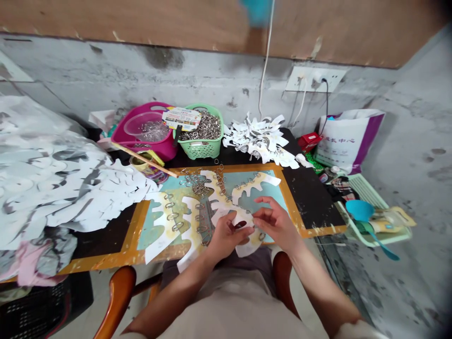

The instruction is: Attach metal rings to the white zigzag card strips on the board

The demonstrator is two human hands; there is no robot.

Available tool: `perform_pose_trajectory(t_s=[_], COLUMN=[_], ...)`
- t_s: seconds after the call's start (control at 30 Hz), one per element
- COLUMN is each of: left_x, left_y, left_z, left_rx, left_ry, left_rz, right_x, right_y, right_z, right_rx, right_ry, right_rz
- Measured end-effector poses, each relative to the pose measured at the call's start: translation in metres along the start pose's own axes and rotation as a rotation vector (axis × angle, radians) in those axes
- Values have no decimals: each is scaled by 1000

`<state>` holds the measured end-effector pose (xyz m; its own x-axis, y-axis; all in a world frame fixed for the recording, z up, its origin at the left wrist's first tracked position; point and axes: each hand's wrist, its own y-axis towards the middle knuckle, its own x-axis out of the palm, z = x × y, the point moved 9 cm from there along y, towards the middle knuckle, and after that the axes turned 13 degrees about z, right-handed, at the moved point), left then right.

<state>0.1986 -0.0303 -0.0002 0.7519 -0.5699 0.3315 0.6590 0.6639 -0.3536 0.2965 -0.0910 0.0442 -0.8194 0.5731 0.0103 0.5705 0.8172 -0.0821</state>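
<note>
My left hand (pixel 226 236) is closed on a white cut-out piece (pixel 243 217), its thumb and fingers pinching the near edge in front of my body. At the same piece's right side is my right hand (pixel 277 223), thumb and a finger pressed together and other fingers raised. What it pinches is too small to make out. More white scalloped strips (pixel 192 226) with metal rings along their yellowish edges lie on the light blue mat (pixel 278 200). A loose heap of metal rings (pixel 200 186) sits beyond them.
Behind the mat stand a magenta basket (pixel 165 150) and a green basket (pixel 203 149) filled with metal rings. A stick (pixel 148 161) rests across a tin. White cut-outs are heaped left (pixel 88 188) and back right (pixel 261 136). A pale green tray (pixel 374 188) holds a blue ladle (pixel 360 209).
</note>
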Motion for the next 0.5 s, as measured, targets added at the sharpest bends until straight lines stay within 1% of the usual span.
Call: perform_pose_trajectory(t_s=[0.1, 0.17, 0.2, 0.23, 0.3, 0.33, 0.37, 0.4, 0.43, 0.47, 0.5], left_x=[0, -5, -11, -19, -31, -30, -24, -14, -4, 4, 9], left_y=[-1, -2, -3, -6, -18, -24, -27, -27, -22, -16, -9], left_z=[1, 8, 15, 24, 47, 55, 58, 55, 47, 35, 23], left_rx=[12, 101, 187, 304, 596, 733, 838, 901, 919, 898, 857], left_ry=[50, 108, 142, 189, 356, 475, 609, 747, 869, 961, 1024], left_rz=[3, 48, 108, 195, 377, 414, 391, 313, 203, 89, 0], right_x=[5, 4, 2, 0, -3, -4, -5, -6, -7, -7, -7], right_y=[-4, -6, -5, -5, -3, -2, -1, 0, 2, 4, 7], right_z=[-1, -2, -4, -4, -5, -4, -2, 0, 4, 9, 16], right_rx=[-39, -69, -77, -77, -65, -62, -70, -90, -121, -156, -196], right_ry=[61, 60, 40, 4, -106, -177, -257, -342, -428, -514, -596], right_rz=[22, 30, 20, -10, -136, -222, -302, -369, -418, -454, -470])
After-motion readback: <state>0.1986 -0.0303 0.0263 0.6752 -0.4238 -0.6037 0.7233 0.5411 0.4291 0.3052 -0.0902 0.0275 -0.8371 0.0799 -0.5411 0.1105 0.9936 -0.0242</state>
